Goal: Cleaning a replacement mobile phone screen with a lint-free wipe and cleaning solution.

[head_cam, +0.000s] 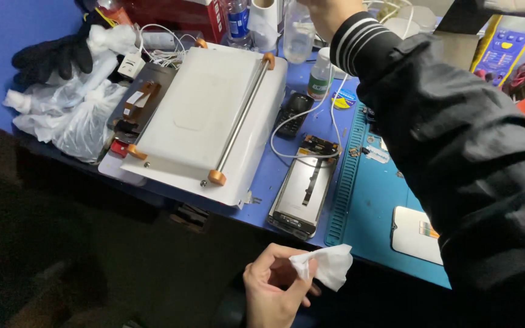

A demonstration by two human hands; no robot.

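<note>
Pinching a white wipe (326, 265) in the left hand (274, 285), near the bench (7, 36) edge.
Right hand (323, 12) reaches far toward a clear bottle (299, 36); its grip I cannot tell, so wetting the wipe likely needs the bottle grasped first.

Blue workbench (7, 36), dark floor (62, 267)

Your left hand (271, 288) sits low and near your body, palm turned up toward you, thumb and fingers (299, 285) pinched together. Your right arm (457, 140), in a dark sleeve with a striped cuff, stretches far forward and up; your right hand (323, 12) is mostly cut off at the top edge, its grip unclear.
</note>
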